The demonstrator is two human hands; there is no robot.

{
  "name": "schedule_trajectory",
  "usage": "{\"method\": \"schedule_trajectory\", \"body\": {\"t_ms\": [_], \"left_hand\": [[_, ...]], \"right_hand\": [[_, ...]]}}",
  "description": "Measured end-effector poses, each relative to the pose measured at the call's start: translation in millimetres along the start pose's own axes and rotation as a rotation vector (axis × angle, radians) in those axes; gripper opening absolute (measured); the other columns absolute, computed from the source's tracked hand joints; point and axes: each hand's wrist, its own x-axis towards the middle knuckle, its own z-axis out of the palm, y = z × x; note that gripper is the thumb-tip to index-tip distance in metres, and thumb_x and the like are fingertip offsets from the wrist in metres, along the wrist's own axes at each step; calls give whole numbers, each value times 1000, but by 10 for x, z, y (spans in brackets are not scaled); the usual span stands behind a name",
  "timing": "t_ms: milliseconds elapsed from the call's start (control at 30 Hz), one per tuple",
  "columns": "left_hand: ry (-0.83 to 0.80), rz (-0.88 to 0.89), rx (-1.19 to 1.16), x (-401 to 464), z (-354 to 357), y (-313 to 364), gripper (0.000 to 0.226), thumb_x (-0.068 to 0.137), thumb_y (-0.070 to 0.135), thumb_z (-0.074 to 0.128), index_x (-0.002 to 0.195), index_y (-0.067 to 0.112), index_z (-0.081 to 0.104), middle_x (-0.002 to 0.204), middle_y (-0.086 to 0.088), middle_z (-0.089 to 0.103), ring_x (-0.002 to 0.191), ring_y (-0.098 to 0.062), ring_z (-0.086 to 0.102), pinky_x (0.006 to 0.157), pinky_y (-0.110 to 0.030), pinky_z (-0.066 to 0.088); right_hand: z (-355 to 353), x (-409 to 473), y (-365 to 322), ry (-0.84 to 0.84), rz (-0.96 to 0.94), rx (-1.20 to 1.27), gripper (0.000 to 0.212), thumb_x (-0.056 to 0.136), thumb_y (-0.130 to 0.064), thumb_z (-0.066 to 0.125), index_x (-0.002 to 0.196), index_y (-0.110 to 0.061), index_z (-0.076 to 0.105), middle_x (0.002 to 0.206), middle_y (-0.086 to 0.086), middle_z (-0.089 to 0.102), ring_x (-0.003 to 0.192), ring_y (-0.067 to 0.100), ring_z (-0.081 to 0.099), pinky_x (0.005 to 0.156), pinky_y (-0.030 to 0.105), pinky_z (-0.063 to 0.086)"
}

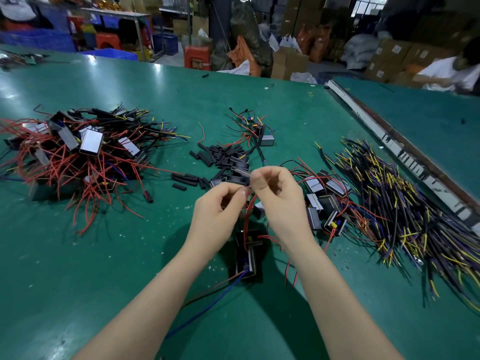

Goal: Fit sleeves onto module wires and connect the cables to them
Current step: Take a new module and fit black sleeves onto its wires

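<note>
Both forearms enter from the bottom edge and meet above the green table (pixel 109 255). Between the wrists, a black module (pixel 246 263) lies on the table, open end toward the camera; a blue wire (pixel 207 306) and a dark brown wire run from it toward the lower left.

Left to right:

- Far left: large heap of modules (pixel 85 149), metal-faced boxes tangled with red wires and black sleeved leads.
- Centre, beyond the hands: loose black sleeves (pixel 215 157) scattered flat, a few strays nearer the heap. Behind them, one grey module (pixel 267 140) with a bare circuit board and wires.
- Left hand (pixel 218 206): fingers curled, thumb and forefinger pinching a red wire (pixel 246 216) at the tips. That wire drops down toward the black module.
- Right hand (pixel 275 196): fingers curled, tips pressed against the left hand's at the same pinch point. Grasping the same red wire, or a sleeve on it; too small and blurred to tell which.
- Just right of the right hand: cluster of small modules (pixel 324 201), some on edge, red leads trailing.
- Far right: long spread of cables (pixel 405 203), black with yellow and purple ends, lying roughly parallel.
- Right edge: a metal rail (pixel 394 141) runs diagonally between this table and the next.
</note>
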Motion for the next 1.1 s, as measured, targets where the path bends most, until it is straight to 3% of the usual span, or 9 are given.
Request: {"method": "schedule_trajectory", "body": {"t_ms": [100,200,300,400,533,700,833,967,1100], "left_hand": [[-2,-102,-132,30,-27,9,21,93,15,58,80,28,67,64,14,63,62,-5,54,62,-17,44],[-12,-121,-192,41,-34,38,20,92,11,57,80,21,69,67,13,66,63,0,56,62,-11,43],[-22,-89,-160,32,-28,47,20,91,11,60,78,23,70,78,0,71,73,-7,58,70,-19,46],[-35,-70,-159,23,-28,57,19,91,11,61,78,22,69,80,-12,70,72,-13,55,68,-25,45],[-59,-45,-123,5,-34,67,18,89,11,64,78,25,70,72,7,70,69,-4,57,68,-22,46],[0,383,272,-21,-61,50,6,84,11,64,80,10,69,70,11,52,66,-6,47,63,-12,37],[3,519,374,-13,-81,-4,7,84,7,64,83,2,70,71,4,52,65,-11,46,62,-19,38],[28,396,244,9,-88,15,7,85,15,63,82,14,70,70,17,53,67,-2,49,66,-10,37],[126,20,-105,59,-118,43,16,89,15,64,80,29,67,66,16,64,63,1,55,64,-12,44]], "right_hand": [[-42,46,-19,-51,210,160,11,96,-32,52,99,-25,60,78,-13,66,69,-4,59,62,17,47],[-39,41,-28,-87,185,118,17,96,-31,53,101,-21,65,76,-14,67,69,-6,59,65,15,45],[2,21,-40,-104,141,128,16,95,-26,57,98,-14,67,69,-16,66,66,-7,60,59,8,43],[12,25,-34,-80,125,134,11,94,-21,60,86,-16,66,64,-14,65,61,-5,59,55,8,42],[16,40,-1,-46,126,106,15,95,-18,58,81,-18,65,65,-11,62,59,-3,56,58,10,43],[26,14,27,-88,210,101,22,97,-24,54,79,-18,64,68,-10,59,57,-7,50,55,8,40],[20,-3,12,-102,250,115,25,98,-23,52,76,-17,62,64,-7,55,54,-4,48,50,8,39],[52,-16,-7,-55,207,175,20,98,-23,53,81,-19,65,65,-13,63,58,-6,56,52,9,42],[26,16,-21,-71,222,269,13,97,-21,54,92,-21,66,68,-14,68,59,-3,59,51,12,44]]}}
